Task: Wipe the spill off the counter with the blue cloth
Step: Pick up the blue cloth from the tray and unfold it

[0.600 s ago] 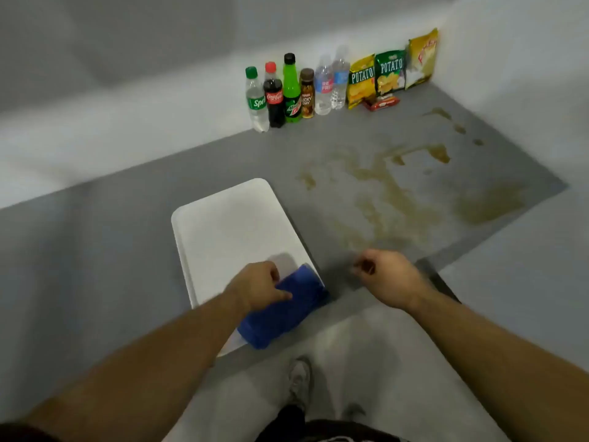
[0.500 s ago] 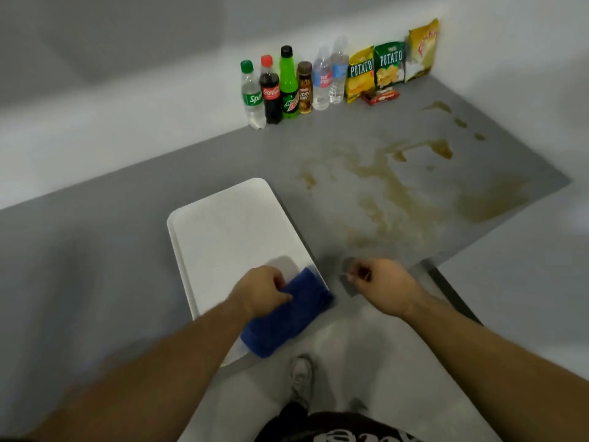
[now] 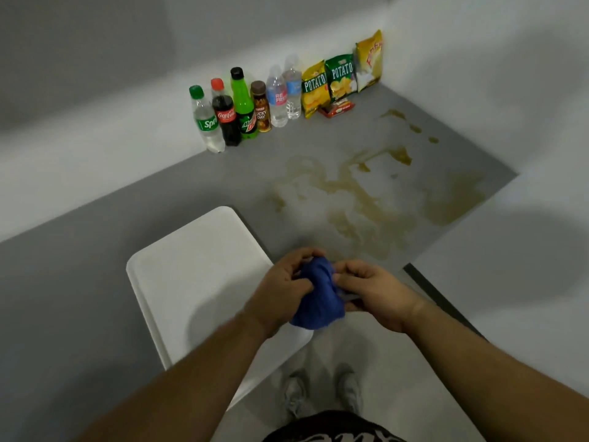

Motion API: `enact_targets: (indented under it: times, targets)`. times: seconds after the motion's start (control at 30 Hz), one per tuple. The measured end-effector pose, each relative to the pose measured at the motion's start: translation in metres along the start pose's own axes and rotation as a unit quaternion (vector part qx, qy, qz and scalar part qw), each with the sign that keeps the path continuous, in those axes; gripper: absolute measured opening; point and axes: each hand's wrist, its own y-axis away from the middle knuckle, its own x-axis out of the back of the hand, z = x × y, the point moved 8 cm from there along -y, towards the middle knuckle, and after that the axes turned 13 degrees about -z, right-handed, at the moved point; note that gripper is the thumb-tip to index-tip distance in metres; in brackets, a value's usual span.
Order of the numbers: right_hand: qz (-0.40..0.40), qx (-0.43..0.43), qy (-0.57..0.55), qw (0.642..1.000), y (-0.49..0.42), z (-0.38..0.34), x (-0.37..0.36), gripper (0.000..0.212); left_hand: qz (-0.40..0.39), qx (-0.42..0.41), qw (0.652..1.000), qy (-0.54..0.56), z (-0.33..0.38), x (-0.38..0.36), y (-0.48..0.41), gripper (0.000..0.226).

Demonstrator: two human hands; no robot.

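While both hands (image 3: 322, 291) clutch blue cloth (image 3: 318, 298), white tray (image 3: 178, 282) beside, seemingly clear of spill (image 3: 360, 199).

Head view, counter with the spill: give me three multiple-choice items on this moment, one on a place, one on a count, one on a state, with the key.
1. Where is the blue cloth?
A. Flat on the white tray
B. Bunched between both hands at the counter's near edge
C. Spread over the spill

2. How many bottles stand along the back wall?
A. Four
B. Six
C. Nine

3. What state is the spill in?
A. Fully wiped away
B. Covered by the tray
C. Brownish streaks and patches on the grey counter

Key:
1 B: the left hand and right hand both close their fingers on the cloth, off the white tray.
2 B: six caps in a row, left of the snack bags.
3 C: the stains lie uncovered, beyond the hands.
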Motion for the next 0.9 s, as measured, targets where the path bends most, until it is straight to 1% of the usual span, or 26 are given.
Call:
enact_targets:
  times: [0.1,0.2,0.23,0.3,0.33,0.37,0.43,0.5,0.53,0.6,0.67,0.73,0.8,0.9]
  targets:
    - [0.017,0.003,0.014,1.000,0.008,-0.011,0.023,0.020,0.063,-0.017,0.996,-0.068,0.012,-0.004,-0.013,0.045]
    - [0.035,0.015,0.087,0.995,0.015,-0.022,0.040,0.010,0.125,-0.014,0.976,-0.177,0.015,-0.009,-0.023,0.029]
    - [0.038,0.025,0.113,0.993,0.017,-0.026,0.044,0.007,0.130,-0.004,0.975,-0.178,0.014,-0.012,-0.025,0.027]
    - [0.017,0.046,0.153,0.987,0.021,-0.034,0.046,0.006,0.100,0.013,0.990,-0.095,0.010,-0.027,-0.027,0.036]
    - [-0.005,0.054,0.156,0.986,0.022,-0.035,0.046,0.006,0.086,0.018,0.994,-0.063,0.007,-0.035,-0.029,0.035]
    - [-0.030,0.057,0.148,0.987,0.022,-0.035,0.046,0.010,0.090,0.020,0.994,-0.055,0.007,-0.041,-0.030,0.029]
    - [-0.069,0.053,0.135,0.987,0.023,-0.034,0.046,0.020,0.131,0.030,0.991,-0.027,0.005,-0.044,-0.029,0.017]
    - [-0.080,0.058,0.175,0.980,0.025,-0.037,0.053,0.024,0.152,0.024,0.988,0.007,0.005,-0.044,-0.027,0.014]
    - [-0.073,0.063,0.215,0.972,0.026,-0.041,0.058,0.022,0.148,0.019,0.989,0.004,0.006,-0.044,-0.027,0.015]
    - [-0.057,0.076,0.271,0.958,0.027,-0.049,0.066,0.016,0.128,0.008,0.991,-0.045,0.015,-0.043,-0.023,0.016]
    - [-0.046,0.095,0.275,0.956,0.029,-0.061,0.072,0.013,0.128,0.000,0.986,-0.102,0.026,-0.036,-0.020,0.021]
    - [-0.024,0.119,0.297,0.947,0.029,-0.078,0.077,0.014,0.156,-0.006,0.977,-0.148,0.040,-0.022,-0.018,0.026]
    - [0.012,0.143,0.341,0.929,0.027,-0.100,0.082,0.015,0.186,-0.012,0.967,-0.172,0.056,-0.006,-0.015,0.030]
    - [0.065,0.191,0.393,0.897,0.025,-0.132,0.085,0.015,0.215,-0.068,0.952,-0.208,0.088,0.009,-0.008,0.033]
